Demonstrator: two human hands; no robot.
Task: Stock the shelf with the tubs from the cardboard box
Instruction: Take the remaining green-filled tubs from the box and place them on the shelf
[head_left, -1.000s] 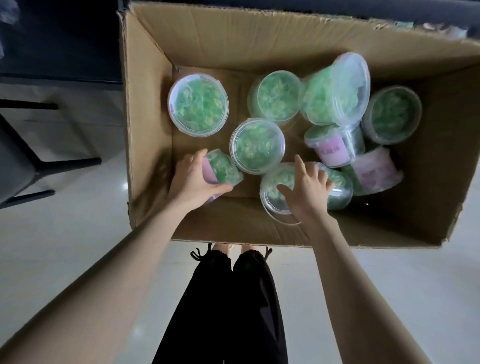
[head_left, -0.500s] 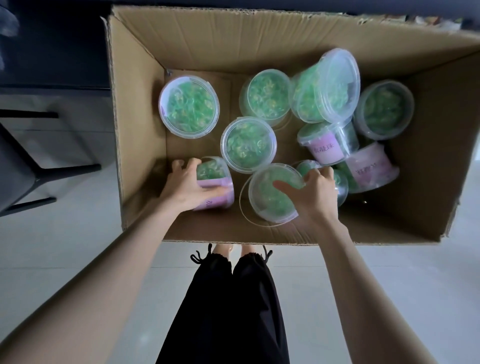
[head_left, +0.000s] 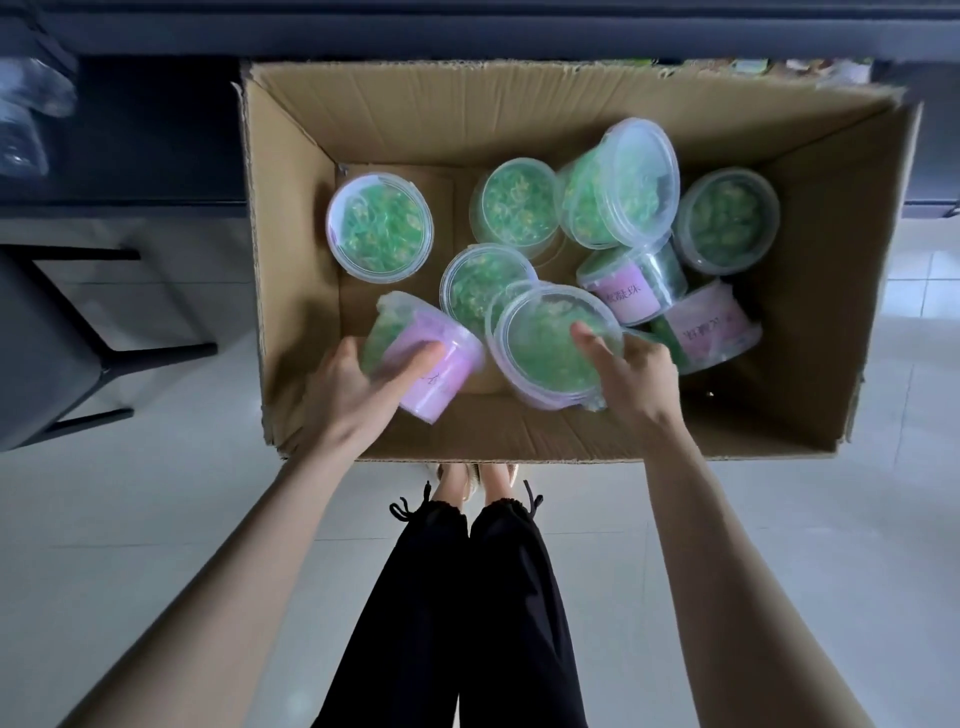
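Observation:
An open cardboard box (head_left: 291, 249) stands on the floor in front of me, holding several clear tubs of green contents with pink labels. My left hand (head_left: 353, 395) grips one tub (head_left: 431, 358) on its side near the box's front left, pink label facing up. My right hand (head_left: 628, 374) holds a second tub (head_left: 545, 343) by its rim, lid tilted toward me, lifted above the box floor. Other tubs lie behind: one upright at back left (head_left: 380, 227), one tipped at back centre (head_left: 618, 184), one at the right (head_left: 727, 221).
A dark shelf unit (head_left: 467, 26) runs along the top behind the box. A black chair frame (head_left: 104, 353) stands to the left on the pale tiled floor. My legs in black trousers (head_left: 457, 613) are below the box's near wall.
Both hands have closed on their tubs and raised them off the box floor; the left tub has turned label-up, the right tub has tilted and risen toward me.

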